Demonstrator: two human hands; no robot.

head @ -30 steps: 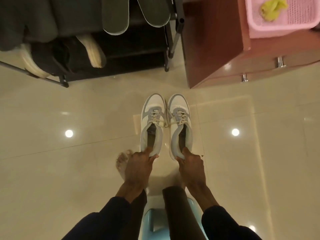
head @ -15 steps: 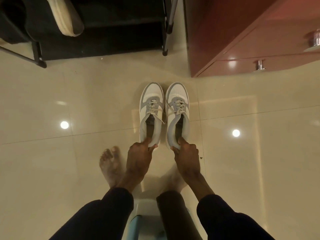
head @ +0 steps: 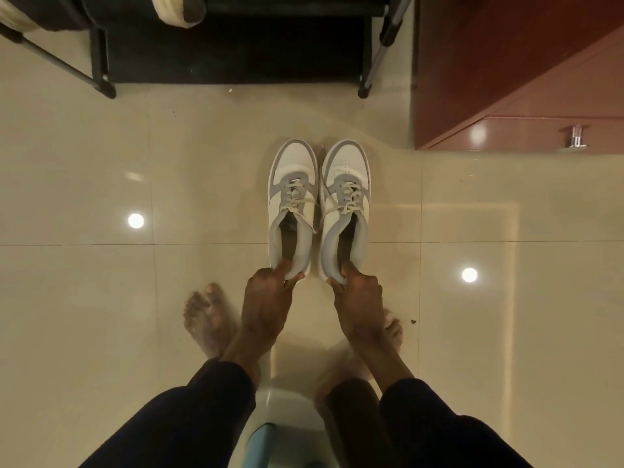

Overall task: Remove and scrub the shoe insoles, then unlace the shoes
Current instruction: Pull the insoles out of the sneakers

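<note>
Two white and grey laced sneakers stand side by side on the tiled floor, toes pointing away from me. My left hand (head: 266,295) pinches the heel collar of the left sneaker (head: 293,201), thumb inside the opening. My right hand (head: 358,295) grips the heel collar of the right sneaker (head: 346,204) the same way. Both pairs of laces are threaded, with loose ends trailing between the shoes. The dark openings hide whether insoles lie inside.
A black metal shoe rack (head: 236,45) stands at the back, with a pale-soled shoe (head: 179,10) on it. A red-brown wooden cabinet (head: 513,69) with a metal knob fills the back right. My bare feet (head: 206,319) and a pale blue stool (head: 287,434) are below.
Both hands keep their hold on the sneaker heels. The view has tilted down, so the rack's upper shelf and the pink basket have left the frame.
</note>
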